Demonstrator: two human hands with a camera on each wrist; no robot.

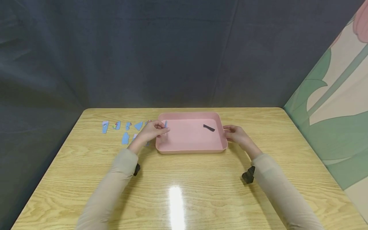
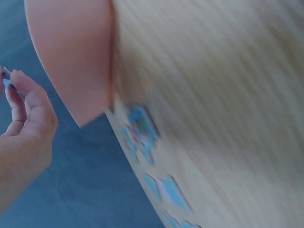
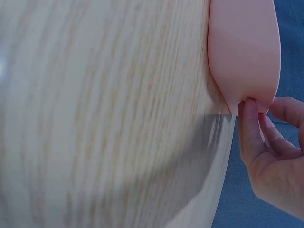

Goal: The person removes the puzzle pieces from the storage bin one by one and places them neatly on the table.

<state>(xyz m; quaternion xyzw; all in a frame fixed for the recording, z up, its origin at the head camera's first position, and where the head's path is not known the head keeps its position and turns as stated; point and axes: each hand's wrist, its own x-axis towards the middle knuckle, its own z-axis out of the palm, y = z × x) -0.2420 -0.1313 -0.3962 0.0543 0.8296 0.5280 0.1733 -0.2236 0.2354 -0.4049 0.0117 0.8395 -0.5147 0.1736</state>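
A shallow pink tray (image 1: 191, 151) lies on the table with a dark, narrow strip (image 1: 209, 128) inside it. Over the tray's left end, my left hand (image 1: 153, 130) pinches a small blue puzzle piece (image 1: 165, 124) between thumb and fingers. In the left wrist view that piece (image 2: 6, 75) shows only its thin edge. My right hand (image 1: 235, 134) grips the tray's right end. In the right wrist view its fingers (image 3: 251, 135) press the tray's outer wall, while the thumb reaches the rim.
Several light blue puzzle pieces (image 1: 125, 138), some with coloured print, lie flat in loose rows left of the tray. My left forearm and hand partly cover a few. A dark curtain (image 1: 155, 54) hangs behind the wooden table (image 1: 207, 198); a flower-patterned cloth (image 1: 342, 105) is at the right.
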